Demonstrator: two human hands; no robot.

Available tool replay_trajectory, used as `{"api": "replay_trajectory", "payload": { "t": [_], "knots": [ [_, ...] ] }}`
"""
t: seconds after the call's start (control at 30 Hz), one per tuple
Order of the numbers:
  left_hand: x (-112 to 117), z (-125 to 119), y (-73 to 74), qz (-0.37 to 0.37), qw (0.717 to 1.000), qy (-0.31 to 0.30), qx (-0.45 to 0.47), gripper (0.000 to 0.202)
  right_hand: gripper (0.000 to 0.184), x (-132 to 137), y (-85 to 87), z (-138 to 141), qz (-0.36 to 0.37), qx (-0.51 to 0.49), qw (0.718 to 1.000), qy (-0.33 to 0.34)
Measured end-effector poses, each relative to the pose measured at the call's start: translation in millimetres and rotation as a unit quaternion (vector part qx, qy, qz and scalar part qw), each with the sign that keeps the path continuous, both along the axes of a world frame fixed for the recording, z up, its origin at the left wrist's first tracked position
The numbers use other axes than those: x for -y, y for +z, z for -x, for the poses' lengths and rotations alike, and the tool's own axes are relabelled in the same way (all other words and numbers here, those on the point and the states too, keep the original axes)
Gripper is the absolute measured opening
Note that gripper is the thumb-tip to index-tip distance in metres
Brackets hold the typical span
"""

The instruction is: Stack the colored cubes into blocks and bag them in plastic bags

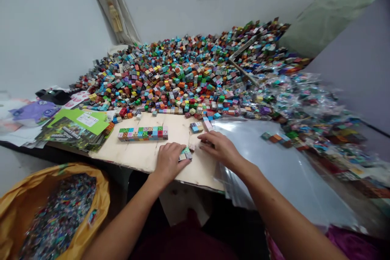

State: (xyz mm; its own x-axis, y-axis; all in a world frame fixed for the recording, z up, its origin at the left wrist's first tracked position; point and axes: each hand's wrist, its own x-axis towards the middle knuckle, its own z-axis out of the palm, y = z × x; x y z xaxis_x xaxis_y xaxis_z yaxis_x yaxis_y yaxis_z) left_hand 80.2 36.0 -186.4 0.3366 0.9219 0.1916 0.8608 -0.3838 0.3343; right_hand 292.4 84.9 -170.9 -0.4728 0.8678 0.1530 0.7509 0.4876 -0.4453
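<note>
Forearms (277,207), cubes (185,154) beside plastic sheets (258,150), heap (183,71) beyond

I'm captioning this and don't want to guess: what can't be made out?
All in the head view:
Part of the small cube group: hidden by the left hand.
Lettering on the dark leaflet: too small, blurred.
Individual clear packets: blur and glare.
Yellow bag: cut by left and bottom edges.

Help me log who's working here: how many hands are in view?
2. The left hand touches a small group of cubes on the pale board; the right hand is to their right, by the clear plastic sheets. No other hand shows.
</note>
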Motion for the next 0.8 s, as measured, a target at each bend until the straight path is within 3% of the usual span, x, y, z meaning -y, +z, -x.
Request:
{"api": "replay_trajectory", "payload": {
  "t": [0.1, 0.23, 0.33, 0.43, 0.57, 0.7, 0.8],
  "knots": [
    [0, 1, 0.1, -0.001, 1.000, 0.001, -0.003, 0.040, 0.031, 3, 0.6, 6, -0.009, 0.057, 0.998, -0.008],
    [-1, 1, -0.9, -0.002, 1.000, 0.005, 0.000, 0.038, 0.015, 7, 2.9, 21, -0.034, 0.137, 0.990, -0.015],
    [0, 1, -1.5, -0.008, 1.000, 0.005, 0.000, 0.040, 0.016, 2, 7.2, 29, -0.046, 0.151, 0.986, -0.050],
    [0, 1, -1.3, -0.014, 1.000, 0.005, -0.002, 0.040, 0.020, -13, 13.1, 38, -0.047, 0.152, 0.984, -0.078],
    [1, 0, 0.4, -0.014, 1.000, 0.013, -0.003, 0.039, 0.025, -40, 22.1, 50, -0.017, 0.151, 0.987, -0.054],
    [1, 0, 1.7, -0.007, 1.000, 0.009, -0.002, 0.039, 0.046, -61, 26.9, 45, 0.010, 0.191, 0.979, -0.073],
    [1, 2, 1.1, -0.005, 1.000, 0.007, 0.001, 0.040, 0.049, -63, 23.4, 39, 0.031, 0.214, 0.976, -0.037]
  ]
}}
